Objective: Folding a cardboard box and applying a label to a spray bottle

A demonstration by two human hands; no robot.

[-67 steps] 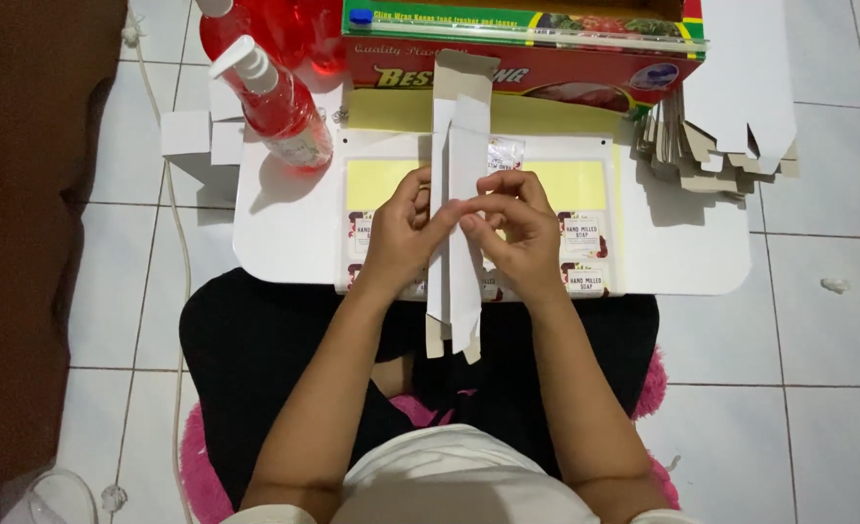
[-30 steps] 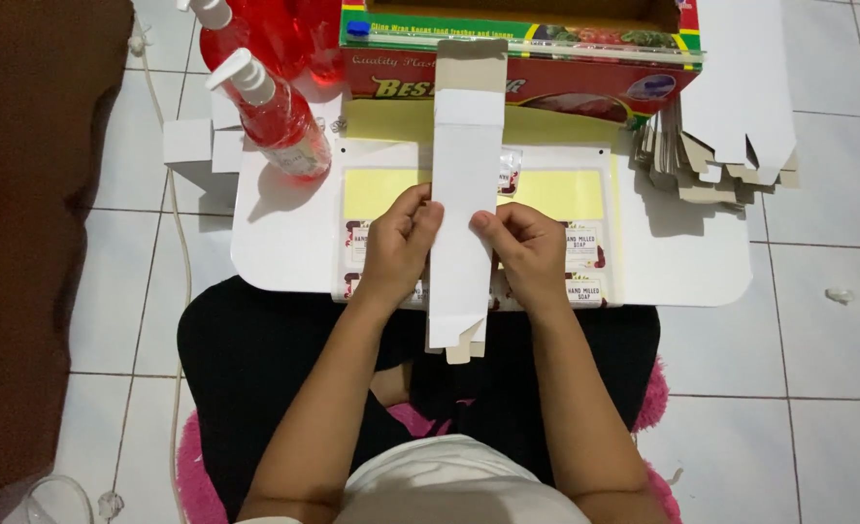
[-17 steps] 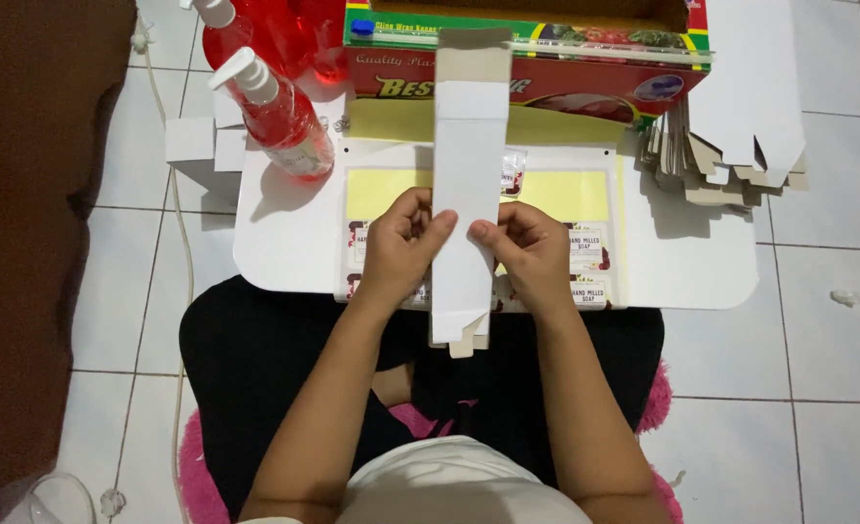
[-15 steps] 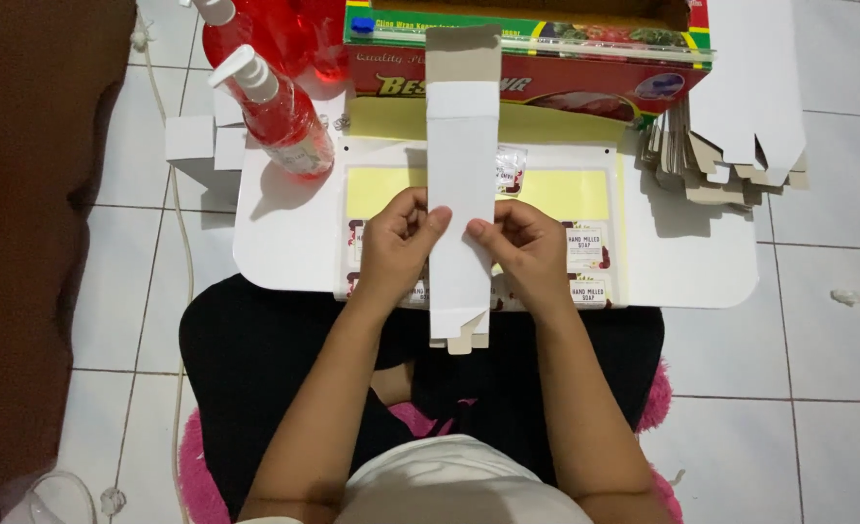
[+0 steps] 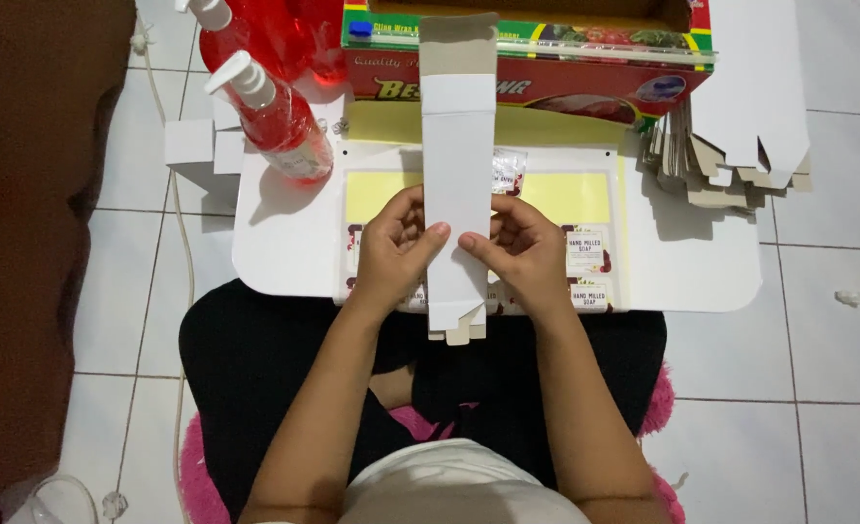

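Left hand: my left hand (image 5: 396,254) pinches the left edge of the flat white carton (image 5: 457,184), thumb across its face, fingers curled behind.
Right hand: my right hand (image 5: 525,250) grips the right edge the same way, thumb on the front; both hands are closed on it about midway down its length.
Carton position: it stands lengthwise away from me, above the white lap table (image 5: 284,243), its brown end flap up by the long printed box (image 5: 546,58) and its bottom tabs hanging past the table's near edge.
How it handles: I judge it light, thin card, stiff along the creases but easy to dent; holding by the long edges keeps the panels from buckling.
Under it: a yellow sticker sheet (image 5: 566,194) with small labels.
Left side: red pump bottles (image 5: 275,116).
Right side: a stack of folded carton blanks (image 5: 721,155).
Around: white tiled floor (image 5: 818,369).
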